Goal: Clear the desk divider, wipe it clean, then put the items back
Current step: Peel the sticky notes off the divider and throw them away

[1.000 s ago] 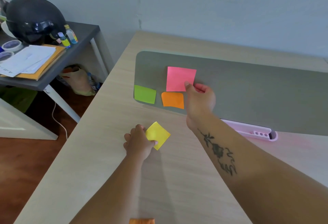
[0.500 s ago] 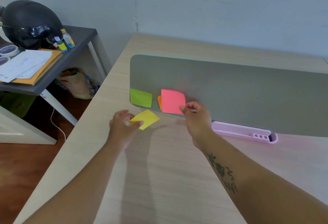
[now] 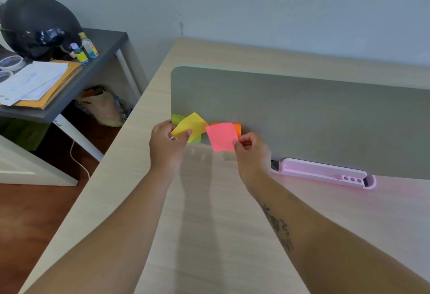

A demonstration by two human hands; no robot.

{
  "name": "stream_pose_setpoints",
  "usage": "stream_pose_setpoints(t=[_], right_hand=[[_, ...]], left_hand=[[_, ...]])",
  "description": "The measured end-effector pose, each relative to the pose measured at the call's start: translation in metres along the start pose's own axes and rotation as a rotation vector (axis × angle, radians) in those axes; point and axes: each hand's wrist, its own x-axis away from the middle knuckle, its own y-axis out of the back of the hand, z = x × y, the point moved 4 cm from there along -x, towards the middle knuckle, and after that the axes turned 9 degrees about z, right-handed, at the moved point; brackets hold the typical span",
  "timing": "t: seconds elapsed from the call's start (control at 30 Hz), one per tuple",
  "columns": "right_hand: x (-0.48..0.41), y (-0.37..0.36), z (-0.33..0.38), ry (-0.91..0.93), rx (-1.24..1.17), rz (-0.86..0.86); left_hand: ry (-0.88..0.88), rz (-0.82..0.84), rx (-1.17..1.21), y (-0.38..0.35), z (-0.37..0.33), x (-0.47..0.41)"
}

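1. Step: looks like the clearing stage. Two notes are off the desk divider point(image 3: 302, 119) and two are on it. No cloth in view, so I judge the wipe hasn't started.
2. Left hand point(image 3: 167, 147) pinches the yellow note point(image 3: 189, 125) by its lower corner. Right hand point(image 3: 252, 151) pinches the pink note point(image 3: 221, 136) at its lower right corner. Both notes are held in front of the divider's lower left corner.
3. On the panel: the orange note point(image 3: 237, 129) peeks out at 1 o'clock of the pink one. The green note point(image 3: 176, 118) is mostly hidden behind the yellow.
4. Next, probably: stack both notes in one hand or park them on the desk point(image 3: 221, 224), then peel orange and green slowly from the glued edge.
5. Pink tray point(image 3: 321, 172) sits at the divider's foot, 4 o'clock of the right hand.
6. Room: pale wood desk and a grey-blue wall point(image 3: 256, 2). At 10 o'clock is a dark side table point(image 3: 104, 42) with a helmet point(image 3: 37, 26), papers point(image 3: 35, 81) and small bottles point(image 3: 87, 47).
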Motion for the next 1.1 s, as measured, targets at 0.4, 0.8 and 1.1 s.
stream_pose_setpoints(t=[0.4, 0.8, 1.1], right_hand=[[0.021, 0.021, -0.02, -0.07, 0.079, 0.0], [0.041, 0.029, -0.042, -0.168, -0.047, -0.033], [0.041, 0.033, -0.043, -0.162, -0.153, -0.019]], left_hand=[[0.159, -0.12, 0.268, -0.009, 0.003, -0.012], [0.34, -0.26, 0.522, -0.037, 0.005, 0.007], [0.341, -0.111, 0.581, -0.04, 0.004, 0.011]])
